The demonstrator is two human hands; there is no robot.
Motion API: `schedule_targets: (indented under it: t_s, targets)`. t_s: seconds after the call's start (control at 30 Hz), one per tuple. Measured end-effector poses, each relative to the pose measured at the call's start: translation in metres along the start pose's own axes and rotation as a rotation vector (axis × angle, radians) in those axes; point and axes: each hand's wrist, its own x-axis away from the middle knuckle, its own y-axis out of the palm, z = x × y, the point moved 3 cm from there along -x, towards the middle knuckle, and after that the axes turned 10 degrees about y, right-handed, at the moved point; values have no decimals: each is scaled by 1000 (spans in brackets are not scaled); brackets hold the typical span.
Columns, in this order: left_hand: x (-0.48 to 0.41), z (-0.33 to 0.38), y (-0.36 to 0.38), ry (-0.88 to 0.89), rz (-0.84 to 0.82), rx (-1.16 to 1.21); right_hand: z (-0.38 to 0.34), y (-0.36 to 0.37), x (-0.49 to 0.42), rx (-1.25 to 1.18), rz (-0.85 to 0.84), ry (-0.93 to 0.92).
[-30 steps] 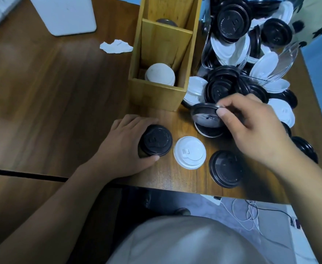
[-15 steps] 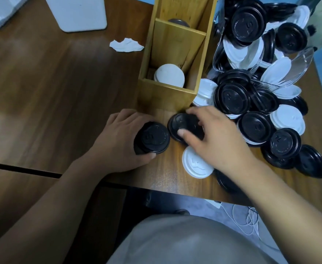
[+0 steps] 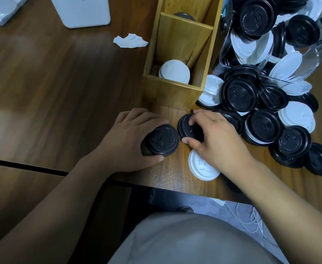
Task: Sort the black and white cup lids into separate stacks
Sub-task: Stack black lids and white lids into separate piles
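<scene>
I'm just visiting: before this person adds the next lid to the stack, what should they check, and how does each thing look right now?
1. The left hand grips the stack of black plastic lids firmly: ok.
2. The right hand pinches the single black plastic lid beside the stack: ok.
3. Colours match, both black: ok.
4. The single black plastic lid faces the same way up as the stack: cannot tell, the hand hides most of it.
5. The round white plastic lid is out of the way: not ok, it lies partly under the right hand.
</scene>
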Motion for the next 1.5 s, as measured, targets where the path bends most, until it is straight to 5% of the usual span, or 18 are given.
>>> schedule_targets:
  t_s: [0.23,0.53,1.5]
  targets:
    - [-9,4,2,-79,45,100,-8,-26,12,-335,56,-64]
    - [-14,10,9,-31,79,84,-13,13,4,-237,-32,-332]
    - [-12,5,8,45,24,128,-22,17,9,-321,-14,-376]
